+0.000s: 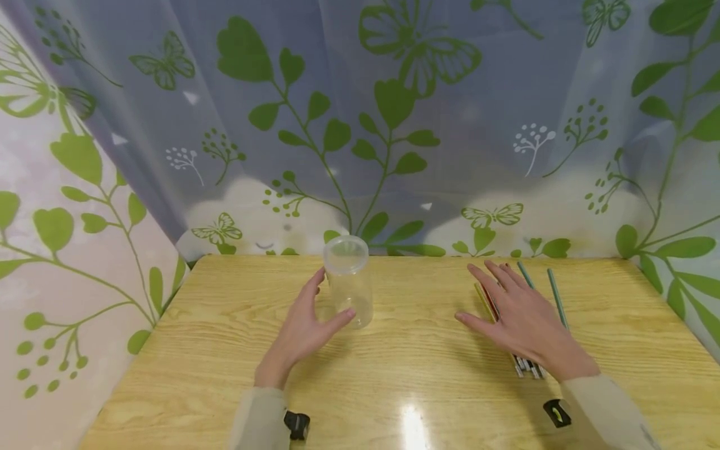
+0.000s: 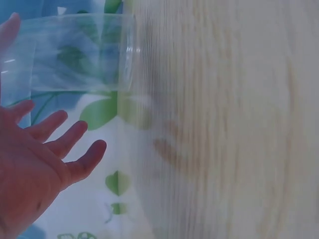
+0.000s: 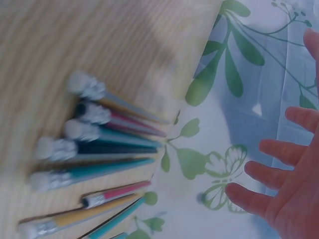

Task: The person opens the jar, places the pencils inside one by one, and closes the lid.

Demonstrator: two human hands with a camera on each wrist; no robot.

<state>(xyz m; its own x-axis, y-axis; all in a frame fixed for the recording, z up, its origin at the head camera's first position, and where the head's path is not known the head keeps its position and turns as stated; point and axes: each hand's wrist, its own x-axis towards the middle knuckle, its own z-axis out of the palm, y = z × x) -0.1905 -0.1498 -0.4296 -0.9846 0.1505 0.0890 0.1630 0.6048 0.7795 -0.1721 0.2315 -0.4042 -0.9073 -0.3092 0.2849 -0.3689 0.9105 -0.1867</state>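
Note:
A clear plastic jar (image 1: pixel 350 294) stands upright on the wooden table. My left hand (image 1: pixel 306 325) is around its near left side, thumb across the front and fingers behind. In the left wrist view those fingers (image 2: pixel 75 142) are spread and loosely bent beside the jar (image 2: pixel 79 55), not wrapped round it. My right hand (image 1: pixel 520 322) hovers over a group of pencils (image 1: pixel 557 297), fingers spread, holding nothing. It hides much of the group in the head view. From the right wrist, several pencils (image 3: pixel 112 169) in teal, red and yellow show white or dark erasers in silver ferrules.
The wooden table (image 1: pixel 416 356) meets a curtain (image 1: pixel 427 187) printed with green leaves and butterflies along its back edge. More printed cloth (image 1: pixel 73 262) hangs at the left side. Small black devices sit at both wrists, near the sleeves.

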